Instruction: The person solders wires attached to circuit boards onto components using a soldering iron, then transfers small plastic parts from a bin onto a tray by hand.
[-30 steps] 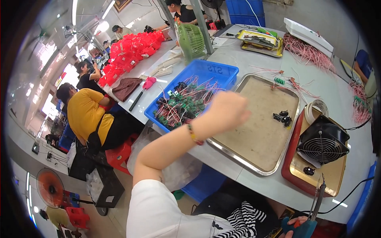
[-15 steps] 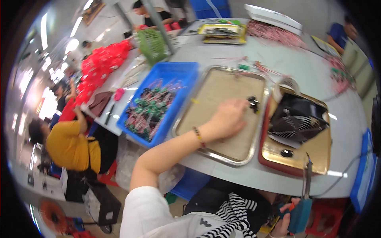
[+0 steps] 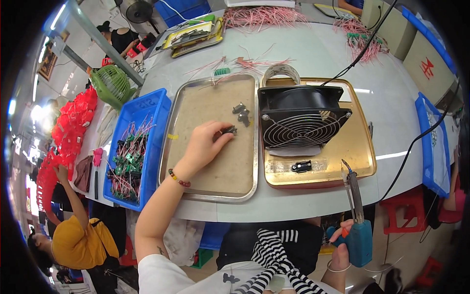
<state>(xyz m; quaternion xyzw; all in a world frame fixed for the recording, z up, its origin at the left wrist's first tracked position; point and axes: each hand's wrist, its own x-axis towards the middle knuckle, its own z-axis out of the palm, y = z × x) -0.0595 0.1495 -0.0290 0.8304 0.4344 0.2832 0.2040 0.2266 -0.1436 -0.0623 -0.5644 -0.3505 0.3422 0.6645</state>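
Observation:
My left hand point(image 3: 203, 144) is over the steel tray point(image 3: 215, 188), its thumb and fingers pinching a small black plastic part point(image 3: 230, 130). Just beyond the fingertips, more small black parts point(image 3: 240, 109) lie on the tray. My right hand point(image 3: 341, 252) grips the blue handle of a soldering gun point(image 3: 361, 242) in front of the table's near edge. The gun's thin metal tip points up toward the gold tray point(image 3: 360, 147). Another black part point(image 3: 301, 167) rests on that tray's near side, on a strip of clear tape.
A black fan with a wire grille point(image 3: 306, 128) stands on the gold tray, a tape roll point(image 3: 281, 72) behind it. Left of the steel tray, a blue bin point(image 3: 115, 183) holds green boards with pink wires. A black cable point(image 3: 406, 157) crosses the right side. A co-worker in yellow point(image 3: 81, 245) works at left.
The view has swung right and steadied. My left hand is now nearer the loose black parts' near side, pinching one; it was blurred before. The soldering gun stays in my right hand.

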